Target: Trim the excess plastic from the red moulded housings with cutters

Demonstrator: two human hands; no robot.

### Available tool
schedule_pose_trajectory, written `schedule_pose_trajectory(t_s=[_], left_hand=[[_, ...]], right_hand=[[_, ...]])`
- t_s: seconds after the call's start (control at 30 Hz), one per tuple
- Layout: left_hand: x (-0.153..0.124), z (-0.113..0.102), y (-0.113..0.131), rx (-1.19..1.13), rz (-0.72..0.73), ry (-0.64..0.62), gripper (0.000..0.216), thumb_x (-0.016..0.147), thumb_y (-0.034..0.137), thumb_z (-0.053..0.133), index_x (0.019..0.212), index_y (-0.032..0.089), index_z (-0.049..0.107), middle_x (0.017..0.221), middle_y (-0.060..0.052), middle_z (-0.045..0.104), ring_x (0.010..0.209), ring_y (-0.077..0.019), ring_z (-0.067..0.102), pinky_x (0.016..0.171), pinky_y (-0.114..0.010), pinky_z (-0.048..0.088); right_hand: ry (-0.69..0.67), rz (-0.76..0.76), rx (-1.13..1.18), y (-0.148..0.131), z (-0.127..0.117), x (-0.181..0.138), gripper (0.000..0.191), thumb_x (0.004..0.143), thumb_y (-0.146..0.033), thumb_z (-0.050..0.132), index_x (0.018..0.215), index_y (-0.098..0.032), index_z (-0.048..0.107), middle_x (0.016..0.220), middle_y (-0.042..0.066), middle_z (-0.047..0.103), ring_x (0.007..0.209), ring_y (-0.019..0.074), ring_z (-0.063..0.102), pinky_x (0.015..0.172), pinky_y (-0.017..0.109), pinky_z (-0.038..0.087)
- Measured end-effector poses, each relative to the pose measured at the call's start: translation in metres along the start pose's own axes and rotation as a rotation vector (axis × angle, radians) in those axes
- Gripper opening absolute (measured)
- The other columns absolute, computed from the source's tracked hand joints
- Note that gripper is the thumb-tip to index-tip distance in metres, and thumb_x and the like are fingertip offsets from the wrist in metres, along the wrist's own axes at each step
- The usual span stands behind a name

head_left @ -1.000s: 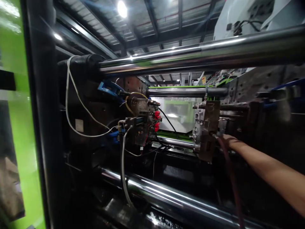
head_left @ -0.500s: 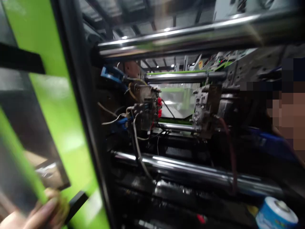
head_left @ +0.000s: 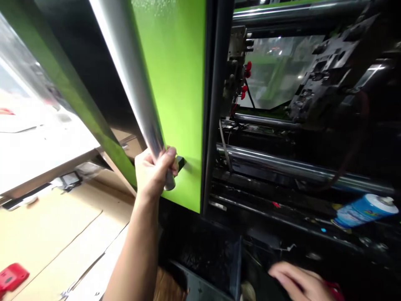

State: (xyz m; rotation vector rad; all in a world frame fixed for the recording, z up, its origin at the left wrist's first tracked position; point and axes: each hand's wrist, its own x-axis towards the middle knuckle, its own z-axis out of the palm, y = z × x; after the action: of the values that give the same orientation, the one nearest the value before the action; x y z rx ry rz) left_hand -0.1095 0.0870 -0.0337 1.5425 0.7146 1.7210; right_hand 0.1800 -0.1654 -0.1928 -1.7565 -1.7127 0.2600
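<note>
1. Head view: the fingers (head_left: 166,161) of the left hand (head_left: 154,171) are clenched around the lower end of a long polished steel handle bar (head_left: 131,79), thumb side up, with the forearm rising from the bottom edge of the frame.
2. That steel bar runs slantwise up and to the left across the bright green sliding door panel (head_left: 175,83) of the machine; its lower end sits just beside a small black bracket (head_left: 181,161) fixed to the panel, near the panel's lower right corner.
3. The right hand (head_left: 300,282) lies low at the bottom edge, over the dark machine base; its fingers look loosely spread and flat, with something red at its right side, but whether they grip anything cannot be told.
4. Just right of the green panel stands a black vertical door frame post (head_left: 216,104), and past it the open machine bay.
5. Inside the bay, shiny horizontal steel tie bars (head_left: 297,167) cross from left to right; above them hang a grey metal mould block with red fittings (head_left: 239,71) on the left and a dark mould half (head_left: 322,83) on the right, well apart.
6. A blue and white spray can (head_left: 365,209) lies on its side on the ledge at the bay's right edge.
7. At the lower left, brown cardboard sheets (head_left: 46,225) cover the floor, with a small red object (head_left: 12,276) at the corner.
</note>
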Motion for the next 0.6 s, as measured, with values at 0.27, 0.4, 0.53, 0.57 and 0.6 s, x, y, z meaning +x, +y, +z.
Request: schedule_pose_trajectory(t_s=[0.27, 0.4, 0.53, 0.57, 0.6], left_hand=[[-0.004, 0.003, 0.006, 0.047, -0.072, 0.004, 0.03, 0.084, 0.034, 0.071, 0.062, 0.018, 0.058, 0.047, 0.003, 0.056, 0.04, -0.0115, 0.05, 0.043, -0.025, 0.04], [-0.005, 0.002, 0.009, 0.079, -0.11, -0.005, 0.034, 0.083, 0.039, 0.073, 0.061, 0.018, 0.058, 0.048, 0.002, 0.057, 0.044, -0.0121, 0.051, 0.047, -0.025, 0.042], [-0.009, -0.004, 0.01, 0.124, -0.201, 0.049, 0.033, 0.081, 0.041, 0.074, 0.063, 0.018, 0.059, 0.048, 0.002, 0.056, 0.045, -0.0102, 0.05, 0.046, -0.021, 0.038], [-0.012, -0.006, 0.01, 0.14, -0.223, 0.079, 0.033, 0.081, 0.044, 0.074, 0.065, 0.017, 0.061, 0.049, 0.002, 0.056, 0.045, -0.01, 0.049, 0.046, -0.02, 0.037], [-0.015, -0.008, 0.009, 0.166, -0.242, 0.111, 0.035, 0.081, 0.048, 0.073, 0.067, 0.018, 0.062, 0.048, 0.002, 0.056, 0.046, -0.0101, 0.049, 0.045, -0.02, 0.037]], right_hand=[[0.248, -0.195, -0.063, -0.051, 0.007, 0.097, 0.064, 0.096, -0.044, 0.058, 0.154, -0.041, 0.033, 0.163, 0.001, 0.032, 0.146, 0.0329, 0.039, 0.114, 0.059, 0.046], [0.502, -0.282, 0.081, -0.066, -0.062, 0.153, 0.056, 0.091, -0.039, 0.067, 0.144, -0.037, 0.048, 0.155, 0.001, 0.044, 0.142, 0.0326, 0.043, 0.121, 0.059, 0.035], [0.57, -0.301, 0.239, -0.052, -0.112, 0.235, 0.054, 0.089, -0.041, 0.07, 0.139, -0.032, 0.052, 0.148, 0.003, 0.052, 0.141, 0.0283, 0.046, 0.125, 0.05, 0.032], [0.563, -0.302, 0.261, -0.045, -0.121, 0.263, 0.054, 0.089, -0.042, 0.071, 0.138, -0.031, 0.052, 0.147, 0.004, 0.053, 0.14, 0.0276, 0.047, 0.124, 0.048, 0.033], [0.547, -0.3, 0.276, -0.036, -0.13, 0.294, 0.055, 0.087, -0.044, 0.072, 0.137, -0.029, 0.052, 0.145, 0.006, 0.055, 0.139, 0.0272, 0.049, 0.123, 0.047, 0.034]])
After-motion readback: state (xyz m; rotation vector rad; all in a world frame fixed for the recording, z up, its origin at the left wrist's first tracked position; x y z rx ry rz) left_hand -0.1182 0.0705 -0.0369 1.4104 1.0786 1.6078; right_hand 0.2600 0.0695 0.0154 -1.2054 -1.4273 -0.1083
